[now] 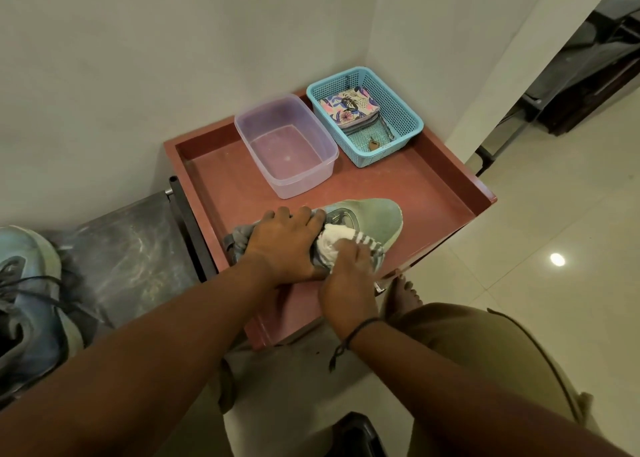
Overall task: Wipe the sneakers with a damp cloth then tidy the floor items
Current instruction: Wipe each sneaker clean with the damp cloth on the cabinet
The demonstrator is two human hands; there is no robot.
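A pale green sneaker (372, 219) lies on the red tray table (443, 193), toe pointing right. My left hand (284, 245) grips the sneaker over its opening and laces, holding it down. My right hand (346, 276) grips a white cloth (329, 245) and presses it against the sneaker's near side, by the striped part. The second sneaker (31, 301), light blue with dark laces, sits at the far left on a dark low surface.
A clear plastic tub (311, 176) holding a little water stands behind the sneaker. A blue basket (398, 124) with a patterned pouch sits in the tray's far right corner. White walls enclose the back and left; tiled floor lies to the right.
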